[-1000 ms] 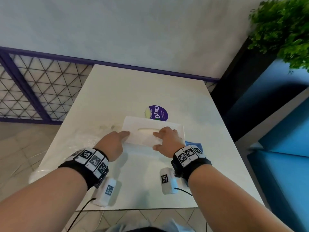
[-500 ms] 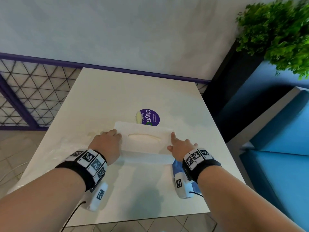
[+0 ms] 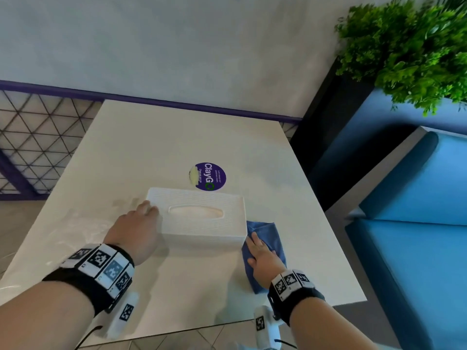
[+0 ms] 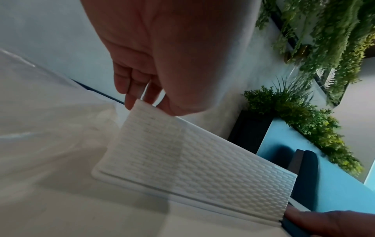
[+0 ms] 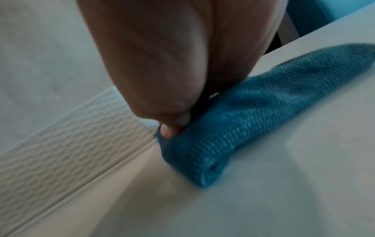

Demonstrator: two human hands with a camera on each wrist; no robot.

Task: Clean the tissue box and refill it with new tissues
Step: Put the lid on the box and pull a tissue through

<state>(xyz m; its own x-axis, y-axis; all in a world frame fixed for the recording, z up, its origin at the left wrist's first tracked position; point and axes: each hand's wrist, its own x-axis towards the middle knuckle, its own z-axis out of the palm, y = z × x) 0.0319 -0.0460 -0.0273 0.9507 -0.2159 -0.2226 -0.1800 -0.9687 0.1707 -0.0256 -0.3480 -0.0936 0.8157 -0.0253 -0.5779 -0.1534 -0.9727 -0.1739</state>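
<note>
Half a second back my right hand (image 3: 261, 253) was at the right end of the tissue box (image 3: 199, 215); it has since dropped to the blue cloth (image 3: 267, 246) just beside that end, and my view has swung so more of the bench and plants shows. That hand lies on the cloth with the fingers stretched forward in the head view, while the right wrist view shows the thumb tip pressed into the folded edge; whether the fingers actually pinch the fabric I cannot tell.

My left hand (image 3: 136, 228) has stayed at the box's left end, fingertips (image 4: 129, 102) touching its top corner, fingers fairly straight and not wrapped around it.

The box is white with a woven texture, upright on the white table (image 3: 156, 147), its oval slot facing up. Just behind it a round purple sticker (image 3: 207, 176) lies flat on the tabletop. A sheet of clear plastic (image 3: 73, 223) lies on the table to my left.

Behind the table runs a pale wall (image 3: 177, 46) with a purple rail along its base and a dark lattice panel (image 3: 38, 137) at the left. To the right stand a blue bench (image 3: 417, 236) and green plants (image 3: 409, 46) on a dark planter.
</note>
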